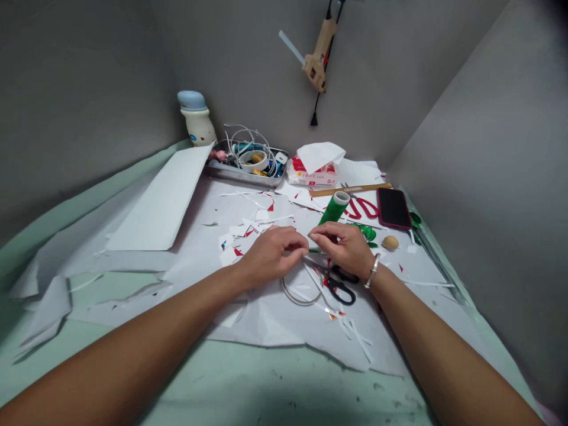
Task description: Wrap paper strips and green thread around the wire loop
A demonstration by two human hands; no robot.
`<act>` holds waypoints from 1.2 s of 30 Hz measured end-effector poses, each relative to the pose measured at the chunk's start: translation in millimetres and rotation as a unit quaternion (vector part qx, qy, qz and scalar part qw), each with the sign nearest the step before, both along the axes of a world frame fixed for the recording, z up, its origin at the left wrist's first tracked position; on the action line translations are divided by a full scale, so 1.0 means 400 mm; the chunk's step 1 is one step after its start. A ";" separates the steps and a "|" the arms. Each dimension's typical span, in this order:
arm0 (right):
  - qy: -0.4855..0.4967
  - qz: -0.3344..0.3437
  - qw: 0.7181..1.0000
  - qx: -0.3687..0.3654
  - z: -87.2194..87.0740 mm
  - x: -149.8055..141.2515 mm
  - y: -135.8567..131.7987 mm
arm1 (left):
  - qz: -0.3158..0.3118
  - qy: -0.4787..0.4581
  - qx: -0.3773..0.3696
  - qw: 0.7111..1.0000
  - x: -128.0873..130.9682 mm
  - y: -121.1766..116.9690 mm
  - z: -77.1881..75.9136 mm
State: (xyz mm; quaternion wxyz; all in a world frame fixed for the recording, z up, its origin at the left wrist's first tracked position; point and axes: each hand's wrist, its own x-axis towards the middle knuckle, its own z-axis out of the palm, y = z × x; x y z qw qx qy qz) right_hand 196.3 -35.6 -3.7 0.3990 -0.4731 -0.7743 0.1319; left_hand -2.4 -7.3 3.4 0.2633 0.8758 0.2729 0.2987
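My left hand [271, 257] and my right hand [341, 248] meet at the fingertips above a sheet of white paper [275, 319]. Whatever they pinch is too small to make out. Black-handled scissors [339, 285] lie just under my right hand, and a thin loop of wire [295, 293] sits below my left. Paper scraps with red bits [235, 239] are scattered left of my hands. Beyond my right hand lie a green tape roll [333, 207], crumpled green foil [366, 232] and red-handled scissors [361, 208]. A metal bangle [372, 271] circles my right wrist.
A black phone in a red case [394, 208] and a wooden ruler [350, 190] lie at the back. Behind them are a tissue pack [313, 168], a metal tray of cables [246, 171] and a bottle [196, 118]. A glue gun [317, 53] hangs on the wall.
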 end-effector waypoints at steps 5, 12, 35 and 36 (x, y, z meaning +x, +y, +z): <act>-0.042 0.072 0.996 -0.023 -0.001 -0.011 -0.010 | 0.089 -0.042 -0.034 0.995 -0.004 0.015 0.002; -0.036 0.014 0.998 0.040 0.012 -0.016 -0.014 | 0.021 0.046 0.048 0.998 -0.002 0.009 -0.010; -0.031 0.071 0.996 -0.038 -0.010 -0.008 -0.003 | 0.105 -0.035 -0.021 0.994 -0.004 0.010 0.003; -0.046 0.079 0.996 -0.024 -0.005 -0.014 -0.009 | 0.130 -0.027 -0.012 0.991 -0.005 0.014 0.000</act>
